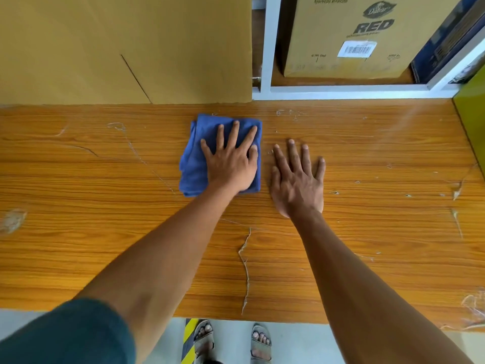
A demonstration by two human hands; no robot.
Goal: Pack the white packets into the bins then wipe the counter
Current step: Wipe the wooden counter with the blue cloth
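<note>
Feet in sandals standing on the floor at the near edge. Wood-grain tabletop showing scratches and peeling film. Right hand lying flat on it, fingers straight and spread, holding nothing. Left hand pressing flat on the folded blue cloth, fingers splayed wide. Behind: plain cardboard box, closed; printed "RED" carton sitting in the white shelf frame, contents hidden.

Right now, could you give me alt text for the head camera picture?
A person's left hand presses a folded blue cloth flat on a scratched wooden counter, while the right hand rests open beside it. Cardboard boxes stand behind.
</note>
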